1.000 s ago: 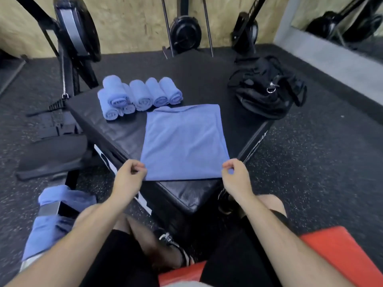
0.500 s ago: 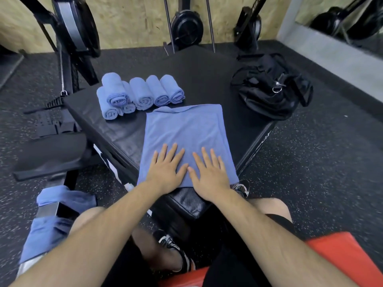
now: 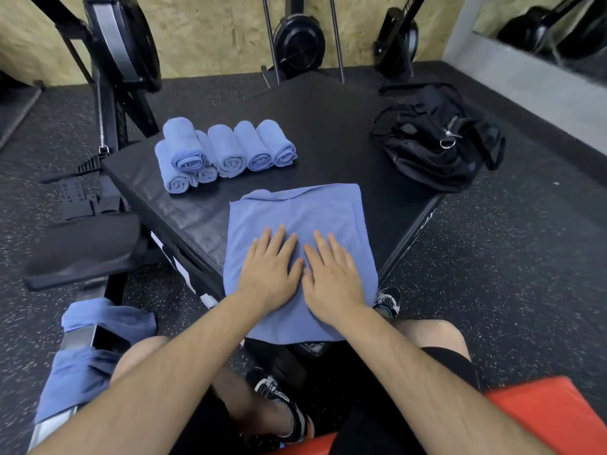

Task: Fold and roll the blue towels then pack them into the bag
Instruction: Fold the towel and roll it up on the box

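Pressing flat, both hands [image 3: 300,277] lie side by side, fingers straight, on the soft rectangular blue towel [image 3: 302,211].

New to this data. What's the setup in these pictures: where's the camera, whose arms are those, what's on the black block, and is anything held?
There is no machine here. A person works with bare hands, and every picture comes from one wide-angle camera worn on their head, looking forward and down, so you see roughly what they see. The left hand and right hand lie flat side by side, fingers straight, pressing on a blue towel spread on a black padded block. Nothing is gripped. Further back on the block sits a cluster of rolled towels, one stacked on top of the others. A black bag sits at the block's right corner. More blue cloth lies at lower left, off the block.
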